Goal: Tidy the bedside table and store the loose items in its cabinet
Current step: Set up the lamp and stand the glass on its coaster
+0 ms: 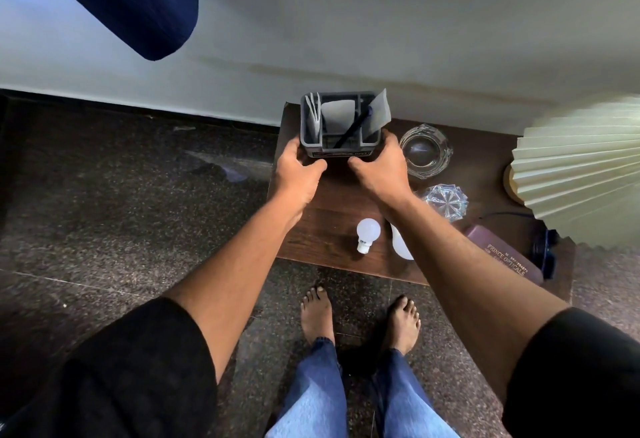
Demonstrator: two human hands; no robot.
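Observation:
A grey organiser box (341, 146) with paper slips and a dark pen in its compartments stands at the back left corner of the dark wooden bedside table (332, 219). My left hand (299, 174) grips its left side and my right hand (379, 169) grips its right side. A small white bulb (367, 233) lies near the table's front edge. A second white bulb (401, 247) beside it is partly hidden by my right forearm.
A clear glass ashtray (426, 151) and a cut-glass piece (446, 201) sit right of the box. A mauve spectacle case (502, 254) and a dark blue item (545, 250) lie at the front right, under a pleated cream lampshade (581, 174). My bare feet (317, 313) stand on speckled floor.

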